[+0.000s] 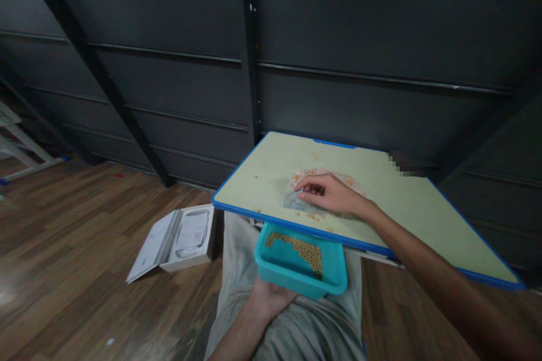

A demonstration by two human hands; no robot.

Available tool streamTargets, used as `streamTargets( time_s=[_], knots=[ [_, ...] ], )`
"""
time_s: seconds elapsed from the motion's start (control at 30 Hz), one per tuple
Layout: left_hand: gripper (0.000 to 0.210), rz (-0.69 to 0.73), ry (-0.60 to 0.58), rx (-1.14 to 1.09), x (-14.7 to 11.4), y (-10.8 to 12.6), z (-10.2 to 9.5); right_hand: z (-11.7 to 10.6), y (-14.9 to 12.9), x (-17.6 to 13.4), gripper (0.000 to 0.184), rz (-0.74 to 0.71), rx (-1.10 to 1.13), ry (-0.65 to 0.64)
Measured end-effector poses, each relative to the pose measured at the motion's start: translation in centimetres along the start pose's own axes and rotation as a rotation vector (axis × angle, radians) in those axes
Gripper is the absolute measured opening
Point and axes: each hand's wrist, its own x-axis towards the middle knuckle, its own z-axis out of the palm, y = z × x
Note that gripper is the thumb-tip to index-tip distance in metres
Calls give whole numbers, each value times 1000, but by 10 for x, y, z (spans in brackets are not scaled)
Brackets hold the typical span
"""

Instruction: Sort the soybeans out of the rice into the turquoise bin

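Observation:
A clear protractor (pixel 296 201) lies low against the pale tabletop (pixel 262 163), its curved edge facing left. My right hand (pixel 330 190) grips it with bent fingers, thumb nearest me. Around it are scattered small yellowish pieces (pixel 313 216), some on a pale, speckled patch just beyond the hand. Below the table's near edge, above my lap, my left hand (pixel 271 296) holds a teal plastic tray (pixel 288 276) from underneath, with most of its fingers hidden. Small, round, golden bead-like pieces (pixel 302 248) are heaped along the tray's far and right sides.
The low table has a blue rim (pixel 241 213). An opened white box (pixel 190 237) lies on the wooden floor (pixel 84 237) to the left. A dark panelled wall (pixel 190 90) stands right behind the table. White metal legs (pixel 25 152) show at far left.

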Motion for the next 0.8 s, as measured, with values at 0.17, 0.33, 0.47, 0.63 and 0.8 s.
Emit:
streamTargets(
  time_s=[0.17, 0.33, 0.47, 0.63, 0.8],
  knots=[
    [65, -7, -10, -9, -2, 1, 0, -2, 3, 2, 18, -7, -48, 59],
    [61, -18, 5, -33, -3, 2, 8, -1, 3, 1, 18, -2, -34, 27],
    [66, 0, -4, -38, -2, 3, 13, 0, 1, 0, 18, 13, -9, -5],
    [58, 7, -17, -23, -2, 4, 20, 1, -2, 0, 19, 14, 26, -41],
    [58, 14, -21, 1, -6, 6, 32, 1, -4, -2, 19, 24, 46, -62]
  ],
)
